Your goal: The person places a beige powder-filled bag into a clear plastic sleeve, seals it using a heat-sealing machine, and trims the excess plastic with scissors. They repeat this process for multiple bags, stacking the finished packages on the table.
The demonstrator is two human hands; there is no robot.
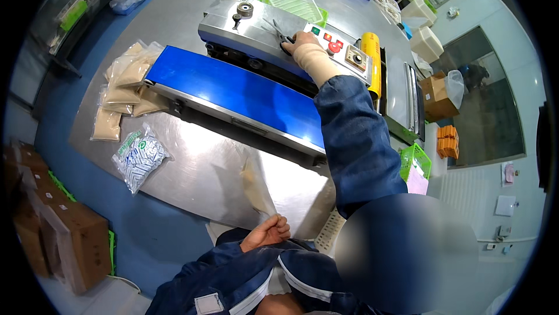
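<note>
My right hand (pixel 303 40) reaches across to the top of a metal band-sealing machine (pixel 230 23). Its fingers are closed on the dark handles of a pair of scissors (pixel 275 27), whose blades point to the far left. Near my body, my left hand (pixel 266 233) pinches the gathered end of a clear plastic bag (pixel 255 185) with some tan contents. That bag lies over the near part of the steel table (pixel 198 169). Along the machine's near side runs a blue conveyor belt (pixel 233 92).
Filled bags of tan powder (pixel 127 79) pile up at the belt's left end. Nearer lies a bag of small printed packets (pixel 141 156). The control panel (pixel 340 50) and a yellow roll (pixel 371 61) are beside my right forearm. Cardboard boxes (pixel 70 227) stand low left.
</note>
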